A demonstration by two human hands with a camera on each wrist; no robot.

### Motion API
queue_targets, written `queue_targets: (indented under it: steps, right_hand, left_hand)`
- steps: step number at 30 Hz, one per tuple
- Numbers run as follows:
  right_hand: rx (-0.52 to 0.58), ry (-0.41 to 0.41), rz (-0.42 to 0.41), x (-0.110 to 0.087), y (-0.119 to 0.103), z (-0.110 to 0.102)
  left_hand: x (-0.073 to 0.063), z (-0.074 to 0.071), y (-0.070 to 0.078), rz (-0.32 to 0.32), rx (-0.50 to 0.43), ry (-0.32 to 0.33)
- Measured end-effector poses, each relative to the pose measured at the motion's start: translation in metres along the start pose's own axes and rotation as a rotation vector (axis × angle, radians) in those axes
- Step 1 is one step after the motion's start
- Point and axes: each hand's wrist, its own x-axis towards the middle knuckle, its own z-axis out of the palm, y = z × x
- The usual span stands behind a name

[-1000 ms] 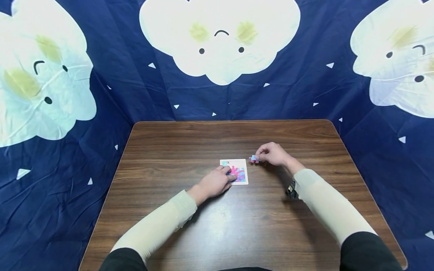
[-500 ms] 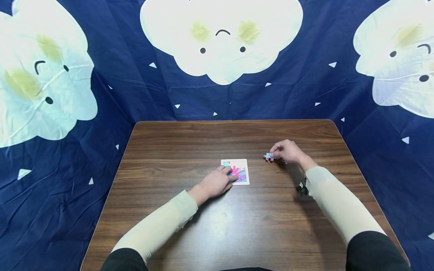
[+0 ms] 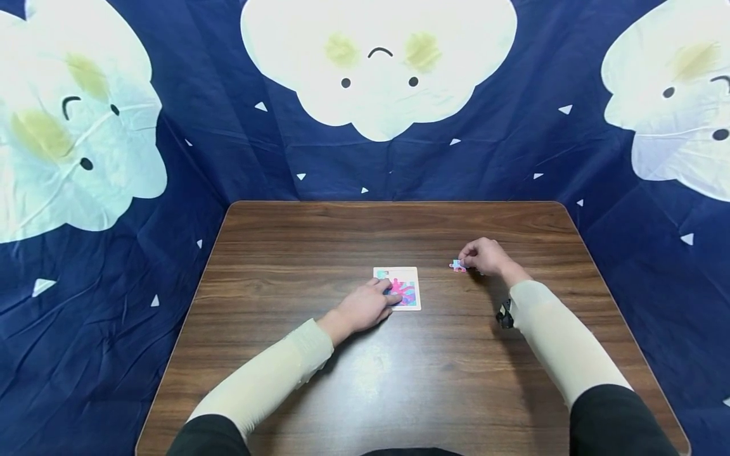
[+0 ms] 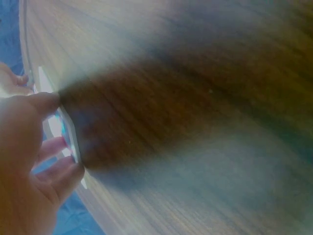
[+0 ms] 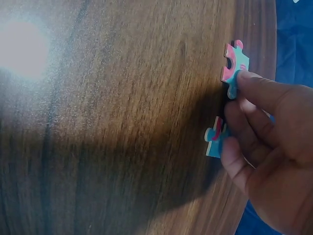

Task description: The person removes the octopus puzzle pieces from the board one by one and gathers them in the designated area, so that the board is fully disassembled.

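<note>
And there's your right hand (image 3: 485, 254), right of centre in the head view, fingertips pinched together on a jigsaw piece (image 5: 237, 62), the gap between them just the thickness of the card. Switch to your right wrist view: that piece sits at upper right, pink and pale blue, its knobs poking clear of your grip. Below it, right of the frame's middle, a second piece (image 5: 213, 142) shows beside your lower fingers; whether they touch it, I can't tell.

Over to your left hand (image 3: 364, 307), just below the middle of the head view: fingers spread and relaxed, resting across the left part of the white-bordered puzzle tray (image 3: 406, 271). You've got bright pink and blue pieces (image 3: 407, 293) lying inside it, the tray's upper strip pale. Your left wrist view has the tray's edge under your fingertips at far left, all rather blurred. Beneath everything, your brown wooden table (image 3: 319, 240), with a navy cloud-print backdrop (image 3: 199, 158) rising around it.
</note>
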Motion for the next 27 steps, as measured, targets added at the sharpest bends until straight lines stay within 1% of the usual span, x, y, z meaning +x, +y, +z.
queue_targets:
  steps: [2,8,11,15,18,22,24,27]
  right_hand:
    - [-0.015,-0.001,0.006,0.0,0.0,0.0]
    - [-0.079,-0.002,-0.008,-0.001,-0.003,0.0]
    - [-0.116,0.011,-0.029,0.0,-0.002,0.001]
    - [-0.155,0.038,-0.051,0.0,-0.002,0.002]
    - [-0.155,0.037,-0.052,-0.001,-0.002,0.001]
    - [-0.115,0.033,-0.046,-0.003,-0.001,-0.005]
    - [-0.093,0.044,-0.045,-0.005,0.0,-0.009]
    - [-0.096,0.07,-0.053,-0.009,0.005,-0.015]
  left_hand:
    - [0.001,-0.001,0.001,-0.002,0.003,-0.006]
    - [0.002,-0.002,0.002,-0.005,0.012,-0.017]
    - [0.002,-0.002,0.002,-0.008,0.013,-0.024]
    - [0.002,-0.003,0.003,-0.011,0.009,-0.016]
    - [0.002,-0.003,0.004,-0.012,0.01,-0.011]
    - [0.002,-0.002,0.003,-0.013,0.01,-0.011]
    - [0.001,-0.001,0.003,-0.015,0.007,-0.011]
    - [0.0,-0.001,0.003,-0.02,0.003,-0.018]
